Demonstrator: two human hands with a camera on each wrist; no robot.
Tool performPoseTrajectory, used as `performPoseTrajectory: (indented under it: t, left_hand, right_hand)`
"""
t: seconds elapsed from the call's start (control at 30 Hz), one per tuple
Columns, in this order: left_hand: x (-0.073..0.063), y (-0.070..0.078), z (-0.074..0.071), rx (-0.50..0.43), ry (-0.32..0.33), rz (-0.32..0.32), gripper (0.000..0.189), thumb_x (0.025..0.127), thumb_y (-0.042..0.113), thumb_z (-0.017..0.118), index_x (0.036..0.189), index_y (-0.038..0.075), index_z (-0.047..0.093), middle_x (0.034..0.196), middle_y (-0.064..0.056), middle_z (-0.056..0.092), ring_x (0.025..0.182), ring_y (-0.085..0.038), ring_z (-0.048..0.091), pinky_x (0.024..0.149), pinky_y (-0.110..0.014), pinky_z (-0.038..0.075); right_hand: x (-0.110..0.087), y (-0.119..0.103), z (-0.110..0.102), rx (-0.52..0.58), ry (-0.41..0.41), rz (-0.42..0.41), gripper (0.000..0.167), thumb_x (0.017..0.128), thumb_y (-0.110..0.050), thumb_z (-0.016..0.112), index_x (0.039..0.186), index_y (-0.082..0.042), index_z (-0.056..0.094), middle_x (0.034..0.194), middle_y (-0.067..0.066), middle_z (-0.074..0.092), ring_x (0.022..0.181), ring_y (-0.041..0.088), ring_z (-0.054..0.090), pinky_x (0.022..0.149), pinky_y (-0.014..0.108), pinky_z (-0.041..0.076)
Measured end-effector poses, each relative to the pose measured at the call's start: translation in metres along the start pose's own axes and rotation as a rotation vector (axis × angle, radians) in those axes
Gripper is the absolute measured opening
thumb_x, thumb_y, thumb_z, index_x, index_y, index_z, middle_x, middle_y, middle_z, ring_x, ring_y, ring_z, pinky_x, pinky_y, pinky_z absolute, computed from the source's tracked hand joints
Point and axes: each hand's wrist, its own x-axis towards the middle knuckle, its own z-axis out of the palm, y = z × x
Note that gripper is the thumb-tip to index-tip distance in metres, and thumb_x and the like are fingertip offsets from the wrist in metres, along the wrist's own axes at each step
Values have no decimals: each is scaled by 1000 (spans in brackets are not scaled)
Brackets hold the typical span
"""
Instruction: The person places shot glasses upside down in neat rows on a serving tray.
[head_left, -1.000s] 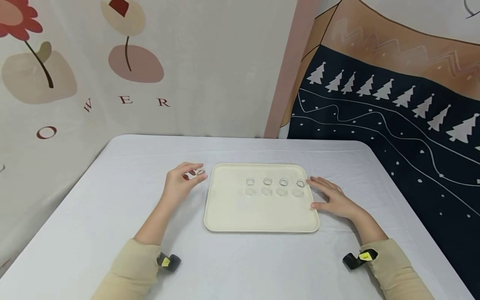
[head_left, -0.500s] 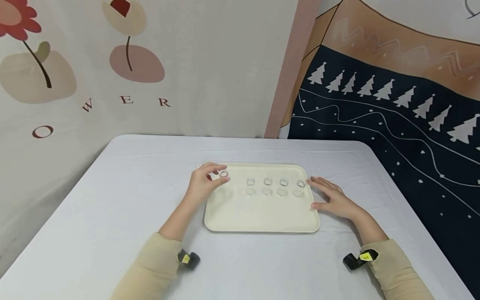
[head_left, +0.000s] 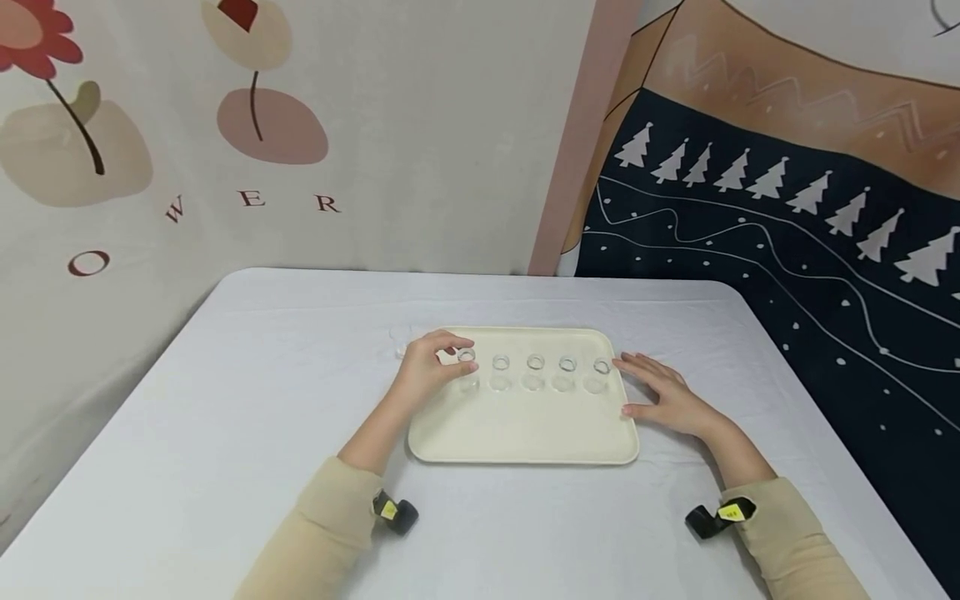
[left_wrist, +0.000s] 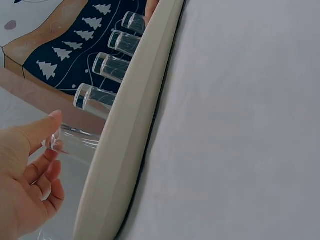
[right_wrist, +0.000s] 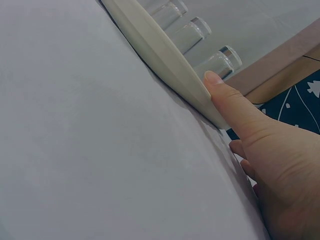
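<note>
Small clear glasses stand upright in a row on a cream tray (head_left: 525, 433). My left hand (head_left: 429, 367) pinches the leftmost glass (head_left: 467, 382) near its top between thumb and fingers; this glass (left_wrist: 80, 142) also shows in the left wrist view, its base hidden by the tray's rim. To its right are several more, such as a second glass (head_left: 500, 373) and, at the far end, the rightmost glass (head_left: 596, 377). My right hand (head_left: 663, 396) rests at the tray's right edge with its fingers spread, and its thumb (right_wrist: 232, 102) touches the rim.
A white cloth covers the table (head_left: 525, 533). Left of the tray, behind my left hand, a faint clear object (head_left: 401, 336) is on the table, its kind unclear. Patterned hangings (head_left: 420, 150) rise behind the table.
From beyond the tray's left edge, my left hand has moved right with the glass, bringing it over the tray to the left end of the row. The right hand has stayed put.
</note>
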Motion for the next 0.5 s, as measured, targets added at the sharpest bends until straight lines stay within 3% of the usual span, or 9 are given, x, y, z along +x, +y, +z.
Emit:
performPoseTrajectory:
  t: [0.5]
  left_hand:
    - [-1,-4,3,3,-35,-112,33,74,8,83,105,5,72,104,-3,68,96,-23,56,76,-35,45]
  right_hand:
    - [0,1,-1,6,2,-8,75,83,-35,74,145,-11,41,152,22,27,139,45,13,104,67,4]
